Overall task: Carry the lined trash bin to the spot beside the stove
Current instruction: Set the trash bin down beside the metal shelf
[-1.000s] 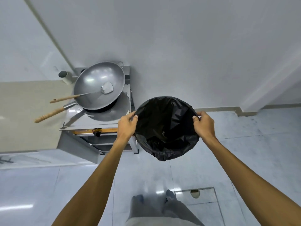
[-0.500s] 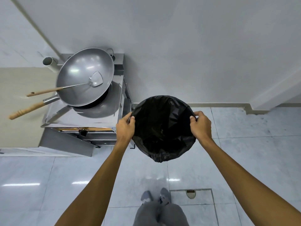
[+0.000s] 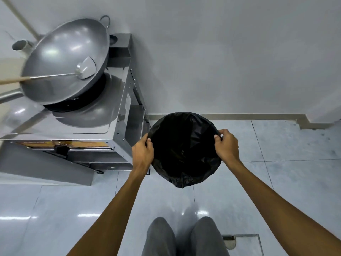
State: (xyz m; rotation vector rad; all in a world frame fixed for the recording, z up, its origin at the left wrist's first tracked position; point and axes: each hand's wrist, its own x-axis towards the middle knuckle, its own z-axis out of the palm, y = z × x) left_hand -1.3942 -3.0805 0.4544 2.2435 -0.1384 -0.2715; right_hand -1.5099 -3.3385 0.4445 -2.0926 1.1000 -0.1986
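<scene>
The trash bin is round, and a black plastic liner covers its rim and inside. It hangs just right of the steel stove, close to the white wall. My left hand grips the bin's left rim, next to the stove's right front corner. My right hand grips the right rim. Whether the bin's base touches the floor is hidden by the liner.
A large steel wok with a wooden-handled spatula sits on the stove. The pale tiled floor stretches right of the bin. A floor drain lies by my feet. A baseboard runs along the wall.
I have stepped closer to the stove and wall. The bin has gone down and forward beside the stove's right side, both hands still on its rim.
</scene>
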